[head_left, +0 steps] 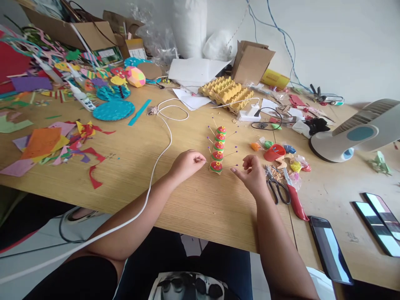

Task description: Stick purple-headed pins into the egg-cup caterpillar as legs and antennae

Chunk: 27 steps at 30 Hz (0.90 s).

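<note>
A caterpillar-like craft of red and green humps with small yellow rings lies on the table between my hands. Thin sticks with purple tips jut out from both its sides. At its near left end, my left hand pinches a thin pale stick between thumb and fingertips, pointing toward the craft. My right hand is on the other side, close to the lowest purple tip but apart from it. Its thumb is stretched out, its fingers are loosely bent, and nothing shows in them.
Scissors, a red-handled knife and a red cup are right of my right hand. A white cable crosses over my left forearm. Yellow egg cartons, a white fan, phones and paper scraps lie around.
</note>
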{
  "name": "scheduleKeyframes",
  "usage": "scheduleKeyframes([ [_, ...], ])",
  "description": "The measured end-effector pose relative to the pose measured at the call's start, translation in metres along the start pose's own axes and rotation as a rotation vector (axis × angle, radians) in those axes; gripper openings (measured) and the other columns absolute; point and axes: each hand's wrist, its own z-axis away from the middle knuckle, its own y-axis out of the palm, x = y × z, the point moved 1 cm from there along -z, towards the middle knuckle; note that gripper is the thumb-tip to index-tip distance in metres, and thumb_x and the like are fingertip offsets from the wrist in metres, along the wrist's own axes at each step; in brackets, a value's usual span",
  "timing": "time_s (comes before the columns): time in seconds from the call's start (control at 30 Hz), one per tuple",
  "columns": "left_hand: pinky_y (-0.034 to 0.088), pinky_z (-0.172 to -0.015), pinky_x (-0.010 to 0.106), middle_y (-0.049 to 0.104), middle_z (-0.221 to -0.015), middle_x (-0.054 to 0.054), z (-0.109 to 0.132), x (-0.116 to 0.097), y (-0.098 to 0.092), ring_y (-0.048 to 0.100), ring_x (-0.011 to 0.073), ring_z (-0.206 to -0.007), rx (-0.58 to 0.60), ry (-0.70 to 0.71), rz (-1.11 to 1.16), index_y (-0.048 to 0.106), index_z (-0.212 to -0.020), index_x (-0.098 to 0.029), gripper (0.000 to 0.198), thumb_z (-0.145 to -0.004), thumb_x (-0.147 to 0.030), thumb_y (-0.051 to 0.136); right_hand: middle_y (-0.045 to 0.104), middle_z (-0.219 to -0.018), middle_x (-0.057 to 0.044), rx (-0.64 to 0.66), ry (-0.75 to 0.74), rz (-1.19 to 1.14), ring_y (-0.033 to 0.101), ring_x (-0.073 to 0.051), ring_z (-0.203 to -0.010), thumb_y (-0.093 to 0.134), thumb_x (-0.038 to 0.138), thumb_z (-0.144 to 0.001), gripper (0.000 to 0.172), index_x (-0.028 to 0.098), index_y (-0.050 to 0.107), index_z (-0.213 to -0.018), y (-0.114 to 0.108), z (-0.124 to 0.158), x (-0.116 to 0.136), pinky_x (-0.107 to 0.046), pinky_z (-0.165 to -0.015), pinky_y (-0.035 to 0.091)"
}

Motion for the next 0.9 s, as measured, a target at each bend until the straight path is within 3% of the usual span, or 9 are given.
scheduleKeyframes([
  [0.1, 0.047, -0.069, 0.028, 0.072, -0.086, 0.004, 0.000, 0.000, 0.001, 0.063, 0.0159, -0.073, 0.010, 0.021, -0.005, 0.076, -0.083, -0.020, 0.011, -0.082, -0.027, 0.068, 0.061, -0.108, -0.009, -0.136, -0.205, 0.236, 0.056, -0.026, -0.103, 0.076, 0.050, -0.079, 0.040, 0.023, 0.060, -0.103, 0.007, 0.009, 0.019, -0.042, -0.091, 0.046],
  [0.2, 0.047, -0.068, 0.028, 0.070, -0.085, 0.004, 0.000, 0.000, 0.002, 0.063, 0.0160, -0.073, 0.004, 0.043, -0.036, 0.077, -0.085, -0.020, 0.012, -0.082, -0.027, 0.068, 0.060, -0.128, -0.011, -0.088, -0.384, 0.449, 0.047, -0.032, -0.124, 0.072, 0.045, -0.086, 0.034, 0.026, 0.066, -0.114, 0.017, 0.019, 0.038, -0.053, -0.108, 0.034],
  [0.33, 0.047, -0.068, 0.028, 0.068, -0.084, 0.003, 0.001, -0.001, 0.003, 0.063, 0.0160, -0.074, 0.007, 0.088, -0.077, 0.078, -0.086, -0.021, 0.013, -0.084, -0.027, 0.067, 0.057, -0.140, -0.009, -0.026, -0.429, 0.616, 0.039, -0.035, -0.136, 0.069, 0.037, -0.089, 0.027, 0.028, 0.068, -0.115, 0.032, 0.024, 0.055, -0.065, -0.119, 0.011],
  [0.43, 0.046, -0.068, 0.028, 0.067, -0.084, 0.003, 0.001, -0.003, 0.004, 0.063, 0.0159, -0.074, 0.011, 0.117, -0.101, 0.078, -0.088, -0.021, 0.013, -0.085, -0.027, 0.067, 0.054, -0.143, -0.011, -0.040, -0.433, 0.664, 0.036, -0.036, -0.139, 0.067, 0.039, -0.090, 0.029, 0.026, 0.067, -0.115, 0.041, 0.023, 0.058, -0.070, -0.118, 0.005],
  [0.53, 0.046, -0.068, 0.028, 0.067, -0.084, 0.004, 0.002, -0.005, 0.006, 0.062, 0.0164, -0.076, 0.021, 0.123, -0.123, 0.078, -0.088, -0.021, 0.014, -0.085, -0.028, 0.067, 0.055, -0.141, -0.012, -0.049, -0.422, 0.660, 0.036, -0.035, -0.137, 0.065, 0.041, -0.092, 0.028, 0.025, 0.067, -0.115, 0.047, 0.022, 0.058, -0.069, -0.118, 0.006],
  [0.73, 0.047, -0.072, 0.029, 0.067, -0.084, 0.004, 0.001, -0.006, 0.007, 0.062, 0.0177, -0.079, 0.004, 0.162, -0.134, 0.077, -0.087, -0.021, 0.013, -0.086, -0.027, 0.065, 0.055, -0.140, -0.013, 0.003, -0.366, 0.662, 0.040, -0.036, -0.130, 0.062, 0.041, -0.093, 0.029, 0.025, 0.066, -0.117, 0.050, 0.019, 0.055, -0.060, -0.110, 0.022],
  [0.9, 0.047, -0.074, 0.030, 0.067, -0.084, 0.004, 0.001, -0.007, 0.006, 0.062, 0.0184, -0.081, 0.004, 0.179, -0.162, 0.077, -0.087, -0.021, 0.013, -0.087, -0.027, 0.065, 0.057, -0.137, -0.012, 0.029, -0.357, 0.683, 0.040, -0.036, -0.127, 0.062, 0.043, -0.092, 0.026, 0.025, 0.067, -0.111, 0.050, 0.018, 0.054, -0.056, -0.104, 0.026],
])
